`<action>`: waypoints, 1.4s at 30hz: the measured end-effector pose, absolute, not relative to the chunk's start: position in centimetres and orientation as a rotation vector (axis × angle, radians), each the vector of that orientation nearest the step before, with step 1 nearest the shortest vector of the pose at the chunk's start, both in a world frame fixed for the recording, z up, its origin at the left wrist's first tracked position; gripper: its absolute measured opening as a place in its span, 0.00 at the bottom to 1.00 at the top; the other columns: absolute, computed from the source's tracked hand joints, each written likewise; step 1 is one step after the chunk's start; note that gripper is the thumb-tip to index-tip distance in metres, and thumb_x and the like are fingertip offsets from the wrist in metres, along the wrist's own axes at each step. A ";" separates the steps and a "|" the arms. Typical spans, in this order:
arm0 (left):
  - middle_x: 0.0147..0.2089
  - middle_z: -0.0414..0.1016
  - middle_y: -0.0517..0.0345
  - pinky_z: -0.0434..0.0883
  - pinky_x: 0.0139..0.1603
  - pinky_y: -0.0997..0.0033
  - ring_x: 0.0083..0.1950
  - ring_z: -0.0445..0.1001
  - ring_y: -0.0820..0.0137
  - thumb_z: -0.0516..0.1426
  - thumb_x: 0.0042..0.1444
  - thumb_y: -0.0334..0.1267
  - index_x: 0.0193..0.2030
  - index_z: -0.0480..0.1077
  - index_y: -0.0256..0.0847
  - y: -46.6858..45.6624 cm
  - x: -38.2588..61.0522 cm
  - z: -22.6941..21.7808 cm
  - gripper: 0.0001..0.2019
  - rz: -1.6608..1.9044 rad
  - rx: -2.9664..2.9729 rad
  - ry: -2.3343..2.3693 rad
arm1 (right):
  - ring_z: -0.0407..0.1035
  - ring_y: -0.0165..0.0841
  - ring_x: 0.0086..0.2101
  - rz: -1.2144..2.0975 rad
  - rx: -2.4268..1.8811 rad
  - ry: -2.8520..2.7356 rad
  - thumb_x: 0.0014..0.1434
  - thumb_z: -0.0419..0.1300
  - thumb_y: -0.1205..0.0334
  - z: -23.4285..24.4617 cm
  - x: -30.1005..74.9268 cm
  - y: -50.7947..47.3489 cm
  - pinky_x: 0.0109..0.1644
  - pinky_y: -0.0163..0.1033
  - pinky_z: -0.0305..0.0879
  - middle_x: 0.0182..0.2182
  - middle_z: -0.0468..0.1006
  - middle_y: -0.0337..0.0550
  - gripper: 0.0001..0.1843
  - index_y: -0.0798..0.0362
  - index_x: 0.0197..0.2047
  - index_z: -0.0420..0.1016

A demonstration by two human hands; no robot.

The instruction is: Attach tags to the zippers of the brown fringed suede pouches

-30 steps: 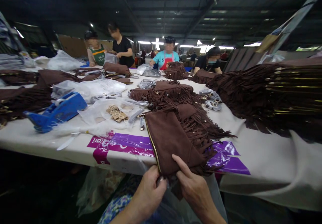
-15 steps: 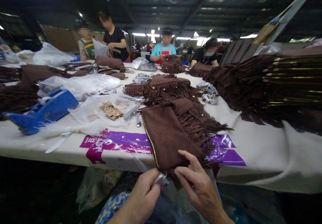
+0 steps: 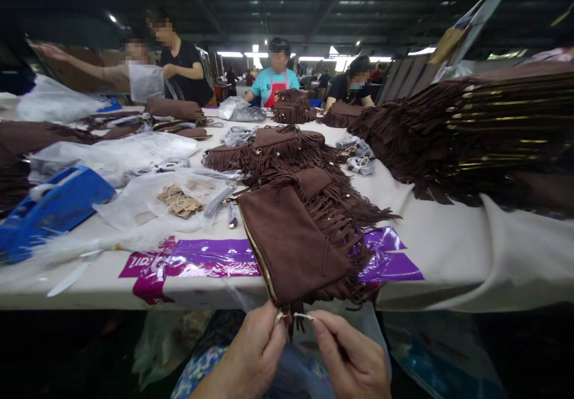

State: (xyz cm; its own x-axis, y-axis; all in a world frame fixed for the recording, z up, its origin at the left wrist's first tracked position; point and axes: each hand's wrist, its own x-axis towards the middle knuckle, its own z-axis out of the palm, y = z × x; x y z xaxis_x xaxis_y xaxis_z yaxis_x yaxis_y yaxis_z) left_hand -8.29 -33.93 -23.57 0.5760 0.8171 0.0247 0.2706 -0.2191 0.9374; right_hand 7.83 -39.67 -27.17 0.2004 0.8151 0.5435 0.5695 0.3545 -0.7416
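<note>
A dark brown fringed pouch with a gold zipper lies at the table's front edge, one corner toward me. My left hand is closed on that near corner, at the zipper's end. Between thumb and forefinger, my right hand pinches a thin white string, which runs toward my left fingertips. Whatever sits inside the left fingers is mostly hidden. More fringed pouches are heaped just behind this one.
Brown tags lie on a clear plastic bag. A blue tape dispenser stands at left, near white bristles. Grey wrapped straps lie beyond. Stacked fringed pouches rise at right. Several people work across the table.
My right fingers have gone from spread to pinching the white string. The view has shifted slightly right. Across the table, one person's arm now reaches out to the left.
</note>
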 end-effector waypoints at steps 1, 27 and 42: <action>0.27 0.65 0.61 0.65 0.37 0.77 0.30 0.61 0.72 0.45 0.64 0.36 0.31 0.65 0.39 -34.0 -8.3 -23.5 0.13 0.655 1.758 0.910 | 0.77 0.32 0.26 0.213 -1.311 -1.518 0.64 0.58 0.63 -26.9 7.9 -39.7 0.32 0.28 0.73 0.29 0.83 0.42 0.08 0.51 0.40 0.79; 0.43 0.74 0.55 0.68 0.48 0.74 0.42 0.70 0.66 0.49 0.55 0.30 0.50 0.70 0.39 -34.3 -8.4 -23.1 0.17 0.634 1.609 0.831 | 0.69 0.28 0.19 -0.104 -1.316 -1.900 0.66 0.52 0.67 -27.7 7.3 -38.7 0.25 0.32 0.60 0.19 0.71 0.37 0.12 0.53 0.34 0.74; 0.33 0.76 0.54 0.64 0.37 0.76 0.35 0.74 0.68 0.45 0.63 0.34 0.33 0.71 0.39 -32.9 -10.1 -25.7 0.14 0.512 1.994 0.848 | 0.76 0.30 0.29 0.185 -1.368 -1.996 0.68 0.51 0.60 -27.4 9.3 -39.3 0.32 0.29 0.69 0.30 0.78 0.39 0.10 0.49 0.48 0.71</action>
